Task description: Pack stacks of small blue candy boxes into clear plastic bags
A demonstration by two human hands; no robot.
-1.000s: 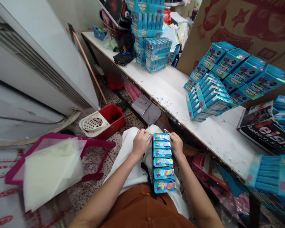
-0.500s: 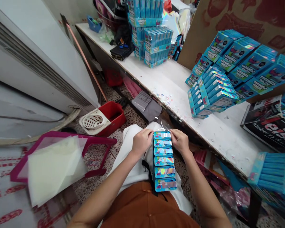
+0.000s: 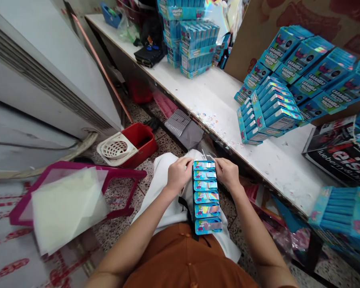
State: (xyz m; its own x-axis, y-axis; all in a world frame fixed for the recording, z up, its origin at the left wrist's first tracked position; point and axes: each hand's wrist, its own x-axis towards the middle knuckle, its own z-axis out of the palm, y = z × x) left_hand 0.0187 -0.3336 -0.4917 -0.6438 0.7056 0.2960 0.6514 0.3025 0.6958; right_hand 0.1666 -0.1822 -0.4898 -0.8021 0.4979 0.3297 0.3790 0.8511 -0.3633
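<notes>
A row of several small blue boxes [image 3: 206, 197] with shiny strips on their ends lies over my lap, pointing away from me. Clear plastic film [image 3: 208, 153] sticks out past the far end of the row. At the far left corner, my left hand [image 3: 180, 173] is closed, thumb and fingers pinching the film's edge. My right hand [image 3: 227, 173] pinches at the far right corner in the same way. The fingertips are partly hidden, and the film is hard to see where it meets the boxes.
A white table [image 3: 180, 86] runs along the right, bearing stacked blue packs [image 3: 267, 112] and a black carton [image 3: 333, 152]. On the left are a red mop bucket [image 3: 142, 144] and a magenta stool [image 3: 124, 173] with translucent sheets [image 3: 69, 208] on it.
The view has shifted slightly, so most of the surroundings sit a little higher. Both hands keep their pinch at the far end of the row, with hardly any movement.
</notes>
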